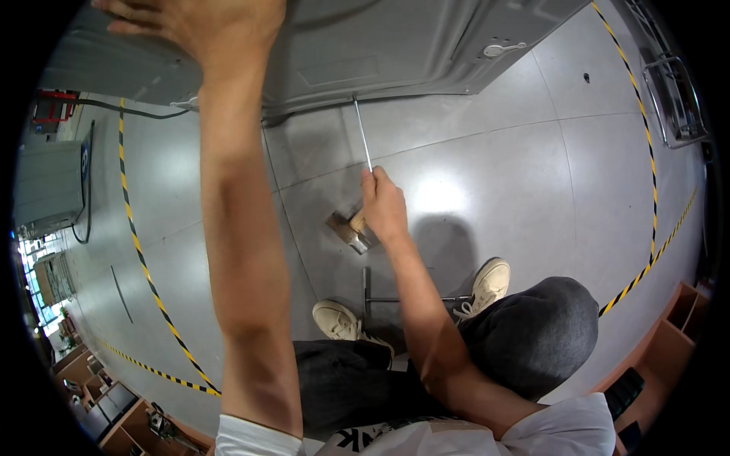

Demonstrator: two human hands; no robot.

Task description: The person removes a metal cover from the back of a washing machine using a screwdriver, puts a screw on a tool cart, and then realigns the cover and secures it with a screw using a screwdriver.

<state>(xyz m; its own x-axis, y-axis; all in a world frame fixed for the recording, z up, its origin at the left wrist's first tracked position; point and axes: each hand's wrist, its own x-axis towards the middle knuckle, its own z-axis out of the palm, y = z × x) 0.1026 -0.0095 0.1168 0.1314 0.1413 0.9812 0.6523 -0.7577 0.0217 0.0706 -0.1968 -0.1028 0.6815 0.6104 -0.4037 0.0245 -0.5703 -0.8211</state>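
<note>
My right hand is closed round the near end of a thin straight metal rod; its handle, if any, is hidden in my fingers. The rod's far tip meets the lower edge of a large grey sheet-metal panel. My left hand lies stretched across that panel at the upper left, fingers spread, partly cut off by the picture's edge. Just beyond my right wrist is a hammer with a blocky metal head; its wooden handle runs behind my hand, and it appears to lie on the floor.
A T-shaped metal bar tool lies between my shoes. Yellow-and-black tape marks the grey tiled floor on both sides. A dark cable hangs near the panel's left end. Wooden shelving stands at the lower right, a metal-framed chair at the upper right.
</note>
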